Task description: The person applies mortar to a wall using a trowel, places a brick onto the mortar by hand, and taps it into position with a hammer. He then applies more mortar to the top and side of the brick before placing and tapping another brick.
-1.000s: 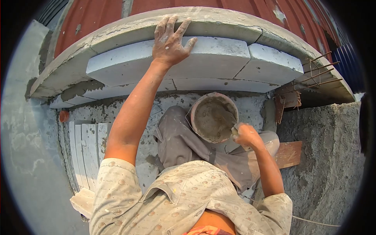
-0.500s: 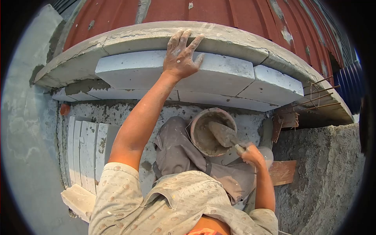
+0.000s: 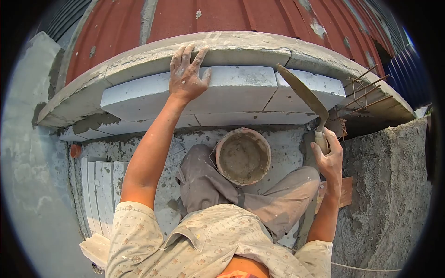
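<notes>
My left hand [image 3: 187, 78] rests with its fingers spread over the top of a long white block [image 3: 232, 85], fingertips against the concrete ledge [image 3: 222, 44] behind it. In my right hand [image 3: 328, 150] is the handle of a trowel [image 3: 303, 92], its blade slanting up and left over a shorter white block [image 3: 320, 92]. The blade tip is near the joint between the two blocks and the ledge. A round bucket [image 3: 244, 157] holding grey mortar stands between my knees.
White blocks [image 3: 104, 190] stand on edge at the left. Rusty rebar [image 3: 366, 95] sticks out at the right, beside a dark blue corrugated pipe [image 3: 408, 76]. A wooden board [image 3: 345, 192] lies right of my knee. Red corrugated sheets [image 3: 218, 16] rise behind the ledge.
The trowel has come out of the bucket and moved up and right with my right hand to the shorter block. My left hand stays on the long block; the view has shifted slightly.
</notes>
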Available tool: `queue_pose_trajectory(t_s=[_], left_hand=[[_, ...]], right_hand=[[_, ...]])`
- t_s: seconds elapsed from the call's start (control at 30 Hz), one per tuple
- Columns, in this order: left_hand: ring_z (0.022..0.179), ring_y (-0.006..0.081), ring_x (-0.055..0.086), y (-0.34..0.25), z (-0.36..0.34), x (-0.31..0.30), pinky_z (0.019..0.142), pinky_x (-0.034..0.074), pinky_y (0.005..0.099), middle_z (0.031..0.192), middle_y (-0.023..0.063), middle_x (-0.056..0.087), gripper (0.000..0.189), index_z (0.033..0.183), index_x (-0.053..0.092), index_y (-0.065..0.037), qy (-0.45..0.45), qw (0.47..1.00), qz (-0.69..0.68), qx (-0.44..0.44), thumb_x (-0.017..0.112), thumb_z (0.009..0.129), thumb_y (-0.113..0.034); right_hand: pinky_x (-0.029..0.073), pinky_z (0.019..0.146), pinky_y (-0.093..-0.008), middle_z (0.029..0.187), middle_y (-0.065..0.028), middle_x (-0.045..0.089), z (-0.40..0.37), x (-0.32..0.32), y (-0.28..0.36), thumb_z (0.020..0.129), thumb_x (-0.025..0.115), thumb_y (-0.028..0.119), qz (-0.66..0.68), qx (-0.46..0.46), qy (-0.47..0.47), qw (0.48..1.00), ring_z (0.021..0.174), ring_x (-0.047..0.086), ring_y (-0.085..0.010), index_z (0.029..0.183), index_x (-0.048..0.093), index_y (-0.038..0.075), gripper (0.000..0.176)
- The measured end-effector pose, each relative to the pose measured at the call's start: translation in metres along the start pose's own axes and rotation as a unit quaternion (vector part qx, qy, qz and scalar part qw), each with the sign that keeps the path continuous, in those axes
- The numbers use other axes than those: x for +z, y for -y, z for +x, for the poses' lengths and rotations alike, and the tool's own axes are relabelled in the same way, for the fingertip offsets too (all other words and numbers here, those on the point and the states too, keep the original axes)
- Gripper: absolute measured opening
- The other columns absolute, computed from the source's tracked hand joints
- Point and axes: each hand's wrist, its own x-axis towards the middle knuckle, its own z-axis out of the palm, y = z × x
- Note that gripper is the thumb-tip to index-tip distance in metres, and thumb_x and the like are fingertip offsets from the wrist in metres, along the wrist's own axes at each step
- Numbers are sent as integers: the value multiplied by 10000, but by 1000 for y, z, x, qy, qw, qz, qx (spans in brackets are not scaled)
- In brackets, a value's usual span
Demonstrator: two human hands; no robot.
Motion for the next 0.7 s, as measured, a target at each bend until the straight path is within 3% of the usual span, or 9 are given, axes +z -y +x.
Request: queue_pose_trajectory(t_s=[0.17,0.27,0.4,0.5,0.6,0.67,0.7], left_hand=[[1434,308,297,2,0,0,1220,221,445,1497,97,403,650,1455,504,-282,3,1000,3,5,702,842,-362],[1434,318,301,1,2,-2,1205,239,458,1497,103,406,656,1455,512,-258,3,1000,-8,6,717,837,-333],[1431,322,307,-1,1,-3,1195,249,468,1496,106,408,659,1456,514,-242,4,1000,-15,-3,724,835,-310],[1434,327,302,-1,1,-3,1196,247,472,1493,108,408,667,1464,499,-240,0,1000,-19,4,721,838,-301],[1437,332,296,-3,1,-4,1197,246,473,1486,113,411,682,1475,481,-237,9,1000,6,8,720,839,-295],[1439,337,293,1,-1,-2,1200,241,473,1487,115,410,682,1477,474,-236,3,1000,-2,26,716,842,-296],[1440,339,291,2,0,-2,1201,239,474,1487,116,409,683,1479,471,-235,1,1000,-3,29,715,844,-297]], right_hand=[[524,767,-420,968,-110,575,50,34,-62,833,653,33,-267,-100,-13,958,866,623,-333,1300,612,41,469],[523,750,-425,990,-87,596,39,17,-95,855,619,39,-362,-106,-48,925,901,632,-317,1323,608,63,468],[525,739,-432,975,-128,598,11,-21,-93,854,650,72,-339,-32,-103,934,885,642,-333,1292,615,22,443],[528,739,-437,966,-137,598,5,-13,-55,841,681,84,-191,-7,-107,976,875,646,-342,1282,613,11,452],[509,724,-392,937,-73,576,18,17,-3,858,666,105,-333,-69,-95,936,834,612,-275,1329,629,119,473],[483,718,-382,954,-35,564,20,36,-26,852,620,81,-447,-109,-67,885,843,583,-239,1354,626,200,516],[485,717,-384,954,-36,564,18,34,-36,851,614,80,-469,-73,-68,877,846,585,-240,1353,624,198,515]])
